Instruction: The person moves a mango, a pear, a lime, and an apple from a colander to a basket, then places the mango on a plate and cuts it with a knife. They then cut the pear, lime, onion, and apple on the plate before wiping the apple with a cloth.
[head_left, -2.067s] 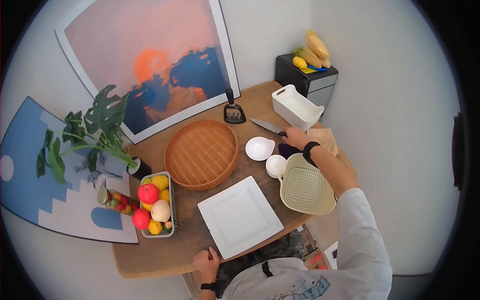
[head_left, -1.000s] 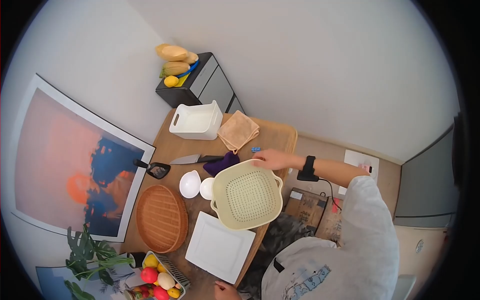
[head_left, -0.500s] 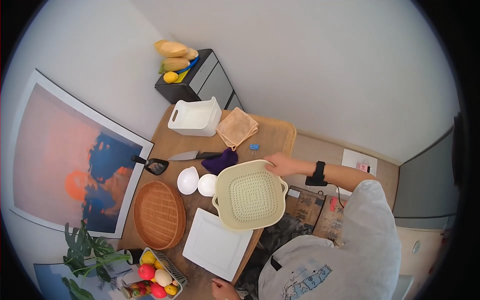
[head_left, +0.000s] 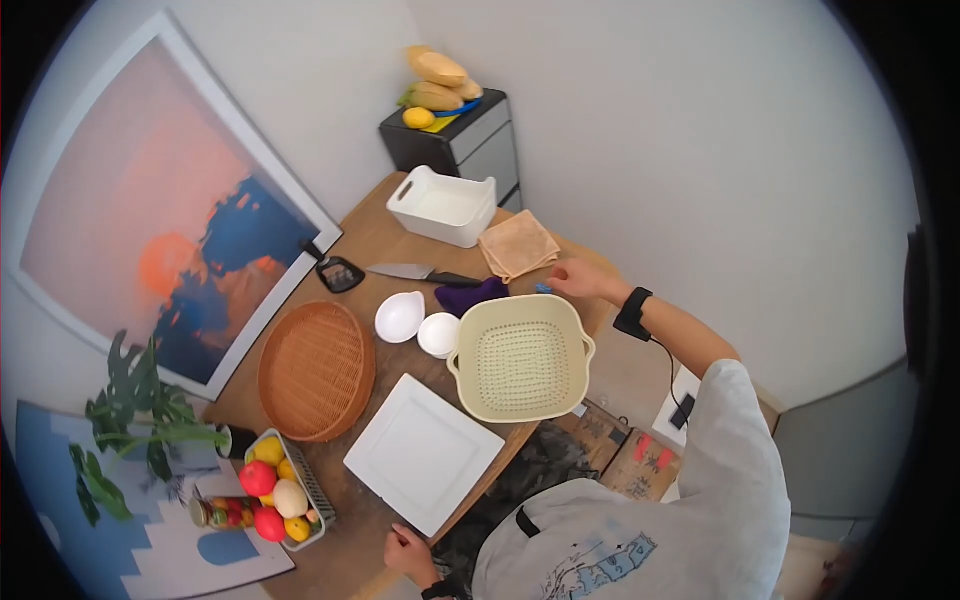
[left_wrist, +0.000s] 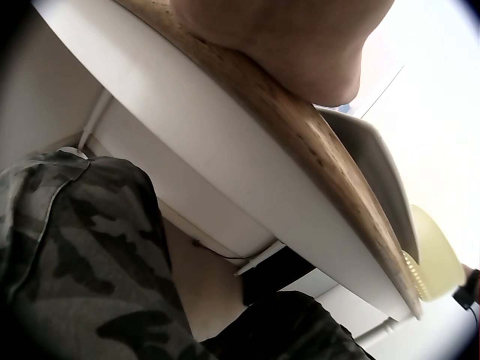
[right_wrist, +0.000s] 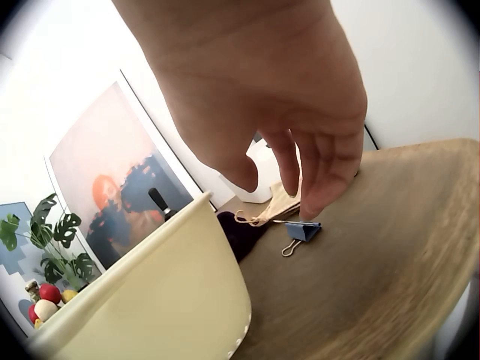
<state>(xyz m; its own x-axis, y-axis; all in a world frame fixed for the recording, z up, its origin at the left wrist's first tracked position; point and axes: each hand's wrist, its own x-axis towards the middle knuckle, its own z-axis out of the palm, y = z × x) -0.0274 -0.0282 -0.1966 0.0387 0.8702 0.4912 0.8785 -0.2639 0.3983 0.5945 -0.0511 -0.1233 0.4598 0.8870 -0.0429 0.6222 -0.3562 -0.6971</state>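
My right hand (head_left: 585, 279) reaches past the colander to the far right of the table. Below its fingertips lies a small blue binder clip (right_wrist: 304, 231) with a wire handle. One fingertip is right at the clip, while the thumb stays apart from it. The cream colander (head_left: 525, 360) stands just in front of this hand. At the front table edge rests my left hand (head_left: 408, 555), loosely curled and holding nothing, near the corner of a white square plate (head_left: 425, 455). The left wrist view shows only its underside above the wooden edge.
A folded tan cloth (head_left: 519, 245), purple cloth-like item (head_left: 472, 296) and knife (head_left: 425, 273) lie behind the colander. White bowls (head_left: 400, 317), a wicker tray (head_left: 316, 370) and a fruit basket (head_left: 322, 515) stand leftward; a white bin (head_left: 443, 207) stands at the back.
My right hand has gone from the knife handle to the colander rim, then off the rim to the binder clip. The colander sits nearer the front edge than at first. The head view has turned.
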